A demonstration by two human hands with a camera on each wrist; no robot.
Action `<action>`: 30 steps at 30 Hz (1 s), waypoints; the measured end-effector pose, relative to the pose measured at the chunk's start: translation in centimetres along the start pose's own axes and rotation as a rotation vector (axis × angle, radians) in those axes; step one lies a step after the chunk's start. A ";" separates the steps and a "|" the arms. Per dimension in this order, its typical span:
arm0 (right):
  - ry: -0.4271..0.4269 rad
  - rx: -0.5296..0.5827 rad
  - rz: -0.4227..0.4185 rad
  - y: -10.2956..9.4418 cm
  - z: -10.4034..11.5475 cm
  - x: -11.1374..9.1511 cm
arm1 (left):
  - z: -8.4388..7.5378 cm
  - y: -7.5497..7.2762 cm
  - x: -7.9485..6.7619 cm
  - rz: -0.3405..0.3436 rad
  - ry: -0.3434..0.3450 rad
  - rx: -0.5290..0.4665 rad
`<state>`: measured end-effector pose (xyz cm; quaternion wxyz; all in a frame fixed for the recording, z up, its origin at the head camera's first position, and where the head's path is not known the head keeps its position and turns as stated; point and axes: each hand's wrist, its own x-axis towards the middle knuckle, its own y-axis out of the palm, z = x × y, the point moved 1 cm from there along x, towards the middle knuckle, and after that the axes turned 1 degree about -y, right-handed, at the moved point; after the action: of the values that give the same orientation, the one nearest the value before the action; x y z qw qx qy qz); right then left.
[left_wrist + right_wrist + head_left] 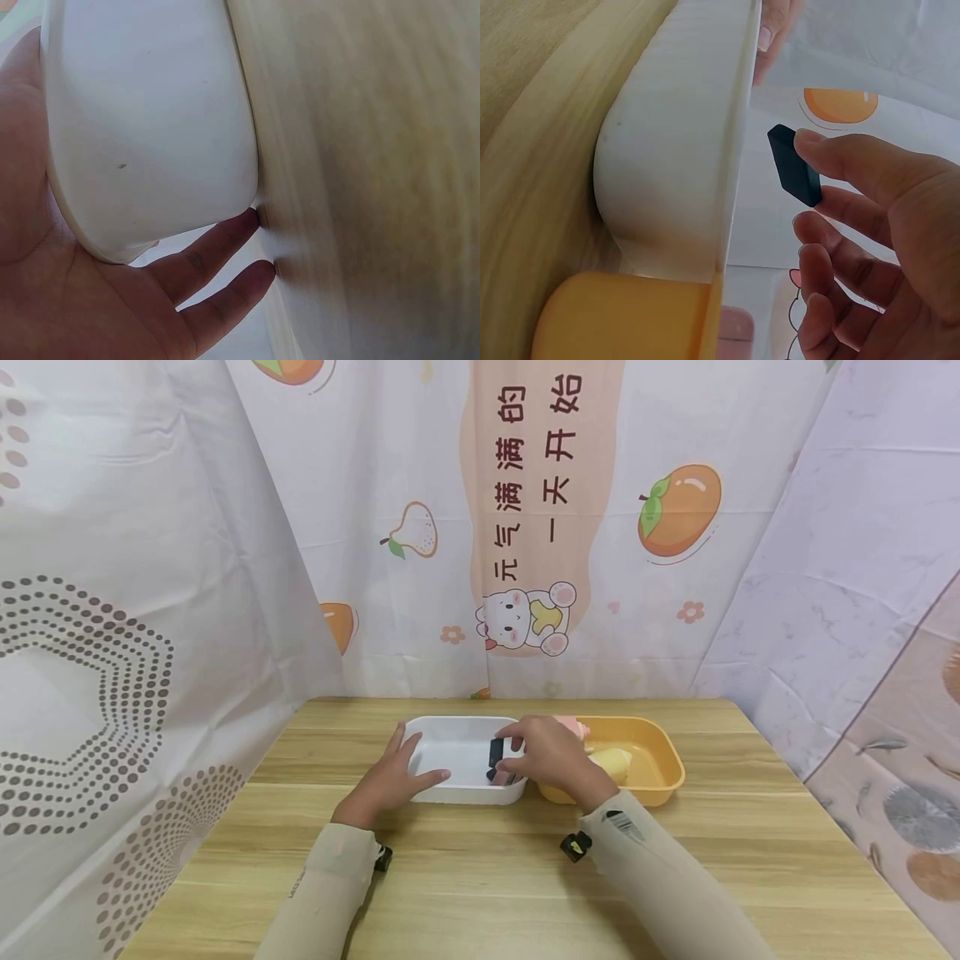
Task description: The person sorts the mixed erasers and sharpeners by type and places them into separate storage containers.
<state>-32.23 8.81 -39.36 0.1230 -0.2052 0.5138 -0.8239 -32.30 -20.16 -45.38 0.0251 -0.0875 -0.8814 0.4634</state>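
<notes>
My right hand (551,752) is over the right end of a white plastic tray (453,796). It pinches a small, dark, flat rectangular block (793,166) between thumb and forefinger, above the rim. My left hand (390,781) spans the tray's left end, fingers spread. Its thumb reaches over the near rim, and two nearly straight fingers (206,255) extend beside the outer corner down to the tabletop. Under the right hand, another small dark piece (492,773) and a pinkish piece (504,777) lie in the tray, partly hidden.
A yellow tray (663,760) stands against the white tray's right end. Inside it are a pale yellow object (613,764) and a pink object (573,727), partly covered by my right hand and wrist. Printed cloth hangs behind the wooden table (480,877).
</notes>
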 end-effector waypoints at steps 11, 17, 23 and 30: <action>-0.002 0.007 0.008 0.6 0.3 0.1 | 0.0 0.1 0.1 -0.002 -0.008 0.008; -0.004 0.001 0.006 0.8 0.3 0.1 | 0.0 0.1 0.1 -0.005 -0.005 0.004; 0.024 0.033 0.012 0.8 0.2 -0.2 | 0.0 0.0 0.2 -0.007 0.008 -0.003; 0.005 0.046 -0.013 0.6 0.0 -0.8 | 0.4 0.2 0.4 0.000 -0.009 -0.008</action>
<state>-31.51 8.87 -40.01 0.1211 -0.2036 0.4936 -0.8368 -32.73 -20.31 -45.79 0.0207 -0.0856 -0.8833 0.4604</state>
